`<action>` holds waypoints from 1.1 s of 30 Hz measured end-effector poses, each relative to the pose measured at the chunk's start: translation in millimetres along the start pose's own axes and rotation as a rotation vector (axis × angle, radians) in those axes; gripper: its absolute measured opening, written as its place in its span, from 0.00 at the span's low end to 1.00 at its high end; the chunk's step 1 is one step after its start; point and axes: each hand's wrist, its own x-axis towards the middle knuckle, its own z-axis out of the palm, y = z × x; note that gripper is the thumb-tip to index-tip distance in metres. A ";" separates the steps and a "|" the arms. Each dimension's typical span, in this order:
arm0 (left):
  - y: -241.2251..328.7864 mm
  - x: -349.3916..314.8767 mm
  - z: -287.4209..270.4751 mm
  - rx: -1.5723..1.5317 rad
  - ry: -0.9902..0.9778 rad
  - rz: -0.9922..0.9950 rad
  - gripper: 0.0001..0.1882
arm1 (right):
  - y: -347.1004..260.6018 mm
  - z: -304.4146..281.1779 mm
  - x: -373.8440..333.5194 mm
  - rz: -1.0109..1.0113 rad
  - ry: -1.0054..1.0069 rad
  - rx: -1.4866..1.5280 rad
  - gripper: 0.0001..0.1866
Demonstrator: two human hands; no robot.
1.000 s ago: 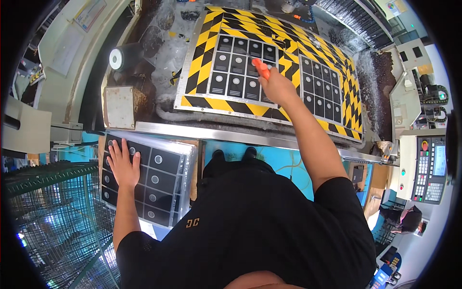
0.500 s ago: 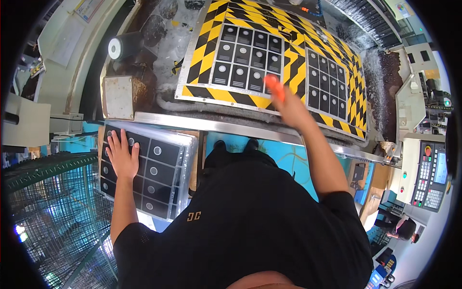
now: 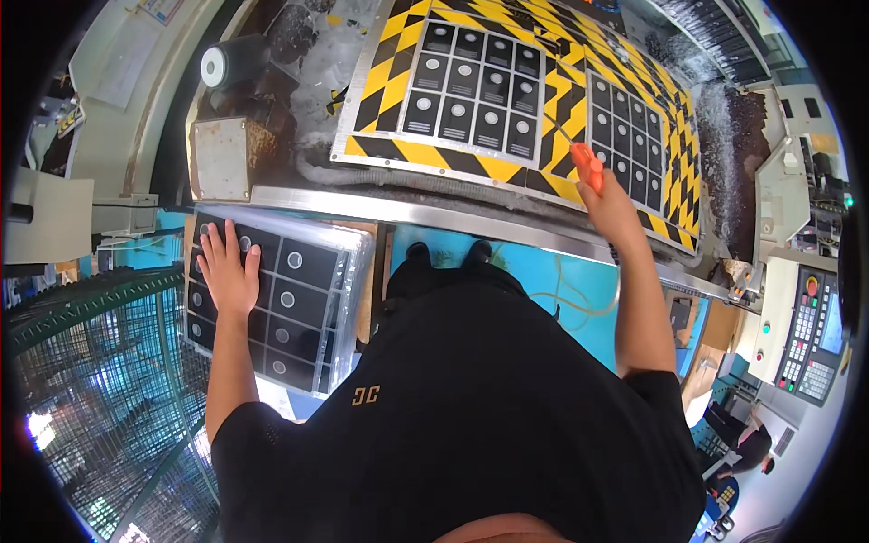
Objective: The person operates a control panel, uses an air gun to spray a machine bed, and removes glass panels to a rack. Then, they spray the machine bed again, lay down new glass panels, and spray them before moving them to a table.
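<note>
My left hand lies flat, fingers spread, on a stack of clear sheets printed with black rectangles and pale rings. In my right hand is an orange air blow gun, its thin nozzle pointing up and left. It hovers over the yellow-and-black striped fixture plate, between two panels. The left black panel sheet and the right black panel sheet both lie flat on that plate, each divided into rows of rectangles with a light disc.
A metal machine edge runs between me and the plate. A dark cylinder and a rusty block stand at left. A control panel is at right. Another person stands far right; a wire rack is at lower left.
My right hand has moved right with the air blow gun, from the left panel's lower right corner to the gap between the panels. My left hand stays on the stack.
</note>
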 end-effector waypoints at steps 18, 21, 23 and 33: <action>-1.8 -2.7 3.2 0.004 -0.009 0.009 0.38 | -106.5 -19.9 -60.6 -0.258 -0.282 -0.258 0.18; -2.4 -1.4 4.9 0.008 -0.008 0.018 0.38 | -92.5 -32.1 -68.8 -0.183 -0.244 -0.262 0.18; -1.8 -0.6 5.9 0.005 -0.005 0.013 0.37 | -78.3 -38.9 -75.2 -0.135 -0.228 -0.275 0.18; -3.7 1.3 8.9 0.010 0.010 0.018 0.36 | -38.8 -71.3 -92.2 0.066 -0.194 -0.346 0.18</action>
